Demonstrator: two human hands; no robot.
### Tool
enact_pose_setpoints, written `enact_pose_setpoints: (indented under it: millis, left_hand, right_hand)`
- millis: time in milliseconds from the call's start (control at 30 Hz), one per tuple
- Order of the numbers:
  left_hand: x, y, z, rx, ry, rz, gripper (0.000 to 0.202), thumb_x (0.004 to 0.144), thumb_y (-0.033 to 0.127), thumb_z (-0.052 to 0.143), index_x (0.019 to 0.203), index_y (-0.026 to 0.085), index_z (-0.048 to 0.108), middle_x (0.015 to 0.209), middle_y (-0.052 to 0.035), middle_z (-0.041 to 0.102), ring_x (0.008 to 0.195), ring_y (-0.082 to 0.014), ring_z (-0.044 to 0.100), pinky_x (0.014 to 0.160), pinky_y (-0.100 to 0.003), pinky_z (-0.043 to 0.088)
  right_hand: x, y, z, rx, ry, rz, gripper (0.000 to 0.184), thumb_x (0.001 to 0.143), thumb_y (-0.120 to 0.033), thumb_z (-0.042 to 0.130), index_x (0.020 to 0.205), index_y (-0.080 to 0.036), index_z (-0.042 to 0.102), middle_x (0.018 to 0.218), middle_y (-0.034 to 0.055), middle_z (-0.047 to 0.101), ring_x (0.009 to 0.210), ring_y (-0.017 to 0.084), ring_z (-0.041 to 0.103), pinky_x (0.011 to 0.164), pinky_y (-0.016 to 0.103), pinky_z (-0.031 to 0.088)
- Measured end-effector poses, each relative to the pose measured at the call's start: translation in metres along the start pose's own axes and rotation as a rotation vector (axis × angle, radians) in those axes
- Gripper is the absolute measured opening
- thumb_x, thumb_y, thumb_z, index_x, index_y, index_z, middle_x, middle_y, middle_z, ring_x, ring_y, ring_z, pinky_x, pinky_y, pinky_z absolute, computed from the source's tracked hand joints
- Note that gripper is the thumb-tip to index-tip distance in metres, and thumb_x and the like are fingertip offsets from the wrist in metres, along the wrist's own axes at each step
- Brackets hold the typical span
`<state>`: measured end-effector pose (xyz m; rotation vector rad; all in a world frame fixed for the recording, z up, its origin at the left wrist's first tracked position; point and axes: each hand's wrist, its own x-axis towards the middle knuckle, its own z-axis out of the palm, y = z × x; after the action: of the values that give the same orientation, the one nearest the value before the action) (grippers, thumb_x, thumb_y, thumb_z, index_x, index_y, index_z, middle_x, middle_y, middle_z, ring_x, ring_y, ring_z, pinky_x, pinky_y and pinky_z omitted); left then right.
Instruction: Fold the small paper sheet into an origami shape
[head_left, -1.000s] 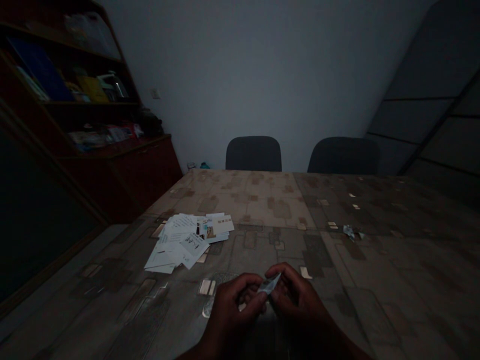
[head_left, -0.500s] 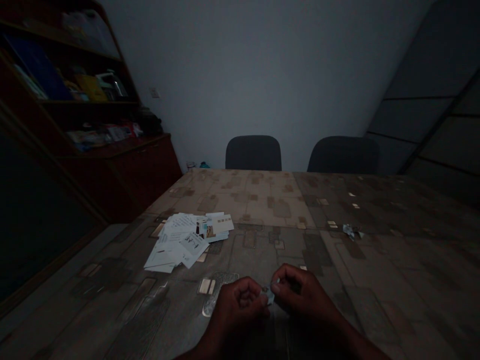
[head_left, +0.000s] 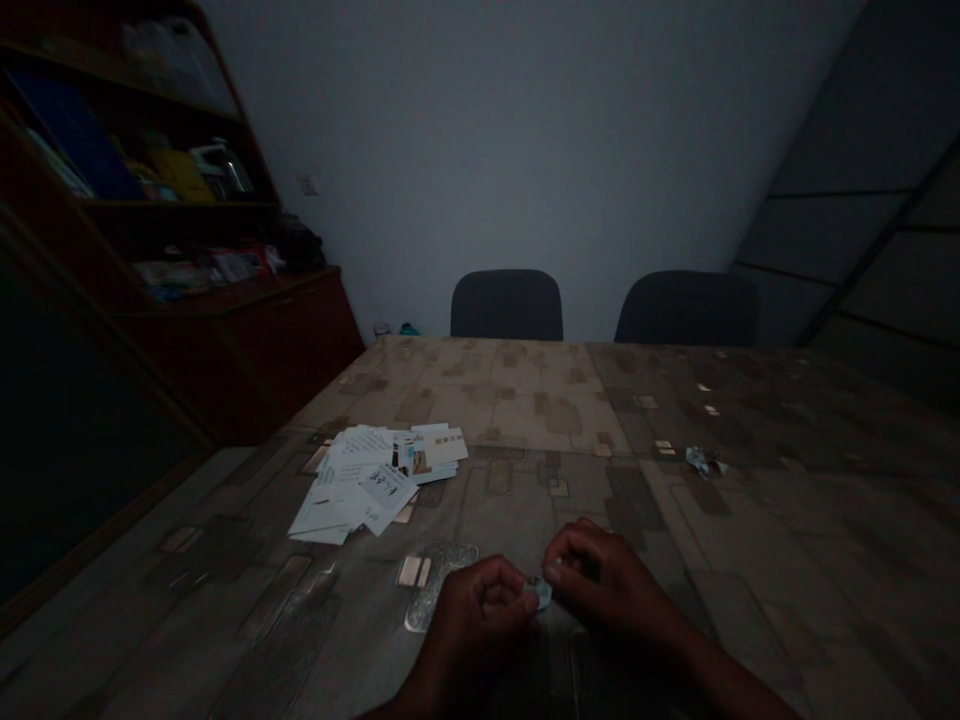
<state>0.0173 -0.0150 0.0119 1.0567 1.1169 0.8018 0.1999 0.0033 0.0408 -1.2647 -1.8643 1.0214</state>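
My left hand (head_left: 472,620) and my right hand (head_left: 604,580) meet low over the near edge of the patterned table (head_left: 525,410). Both are closed, and their fingertips pinch one small pale folded piece of paper (head_left: 540,592) between them. Most of that piece is hidden by the fingers in the dim light. A loose pile of white cards and papers (head_left: 379,480) lies on the table to the left of my hands, a little farther away.
A small crumpled scrap (head_left: 703,461) lies on the table to the right. Two dark chairs (head_left: 506,305) (head_left: 686,308) stand at the far edge. A wooden shelf unit (head_left: 172,220) with books and objects fills the left wall.
The pale piece stuck out longer between my fingers a second ago; now it is smaller and pinched tighter. Both hands have sunk slightly toward the table.
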Motion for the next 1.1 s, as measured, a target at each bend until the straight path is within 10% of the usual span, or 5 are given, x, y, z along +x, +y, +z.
enact_pose_setpoints:
  millis: [167, 433, 600, 1100]
  left_hand:
    - [0.001, 0.024, -0.016, 0.514, -0.044, 0.199, 0.029, 0.079, 0.035, 0.058, 0.056, 0.016, 0.059, 0.05, 0.0028, 0.049, 0.049, -0.0126, 0.045, 0.047, -0.021, 0.028]
    - [0.003, 0.027, -0.034, 1.025, -0.341, 0.802, 0.021, 0.091, 0.014, 0.051, 0.097, 0.022, 0.07, 0.087, -0.0066, 0.069, 0.081, -0.0193, 0.058, 0.069, -0.027, 0.038]
    - [-0.003, 0.002, -0.031, 1.08, -0.229, 0.689, 0.011, 0.095, 0.028, 0.056, 0.089, 0.021, 0.062, 0.083, -0.0009, 0.065, 0.077, -0.0163, 0.059, 0.07, -0.025, 0.038]
    - [-0.003, -0.011, -0.016, 1.266, -0.205, 1.044, 0.008, 0.093, 0.013, 0.051, 0.089, 0.019, 0.055, 0.078, 0.0019, 0.06, 0.07, -0.0127, 0.053, 0.078, -0.028, 0.044]
  right_hand:
    - [0.001, 0.008, -0.002, -0.267, -0.159, 0.059, 0.012, 0.076, -0.023, 0.058, 0.07, -0.018, 0.066, 0.068, 0.0019, 0.064, 0.07, 0.019, 0.054, 0.068, 0.031, 0.033]
    - [0.003, 0.012, 0.003, -0.391, -0.17, 0.058, 0.007, 0.073, -0.015, 0.065, 0.076, -0.019, 0.069, 0.079, 0.0048, 0.067, 0.084, 0.024, 0.054, 0.076, 0.036, 0.029]
    - [0.002, 0.014, 0.003, -0.46, -0.167, 0.044, 0.007, 0.076, -0.017, 0.068, 0.082, -0.019, 0.068, 0.081, 0.0035, 0.066, 0.085, 0.022, 0.054, 0.077, 0.034, 0.03]
    - [-0.005, 0.013, 0.009, -0.478, -0.085, 0.105, 0.02, 0.071, -0.021, 0.074, 0.087, -0.021, 0.062, 0.083, 0.0004, 0.061, 0.085, 0.022, 0.052, 0.079, 0.035, 0.031]
